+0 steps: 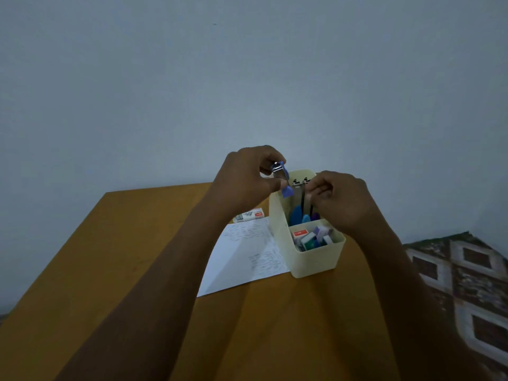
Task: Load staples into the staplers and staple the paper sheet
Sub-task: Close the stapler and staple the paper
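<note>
Left hand (247, 178) gripping purple stapler (284, 178), right hand (343, 200) over organizer (313, 262)

Left grip (244, 182) and right grip (343, 202) are bare, and so are the left forearm (165, 270) and right forearm (398, 284).

Violet-blue plastic with bright chrome metal on the stapler (283, 176). Pale cream-yellow, plain, for the desk organiser (316, 262). In its front compartment, small boxes (310, 237) in red with white, green with white, lilac and blue; in the rear compartment, blue and purple rounded pieces (298, 215) below thin black stems (302, 199). White for the paper sheet (236, 265), crossed by faint grey handwriting in patches. White with a red label and dark print on the staple box (250, 215). Mustard-ochre brown, plain, across the table (110, 257). Pale grey-blue on the wall (247, 64). At far right, a patterned cloth (467, 284): dark brown diamonds framed in white bands, with mottled brown between.
</note>
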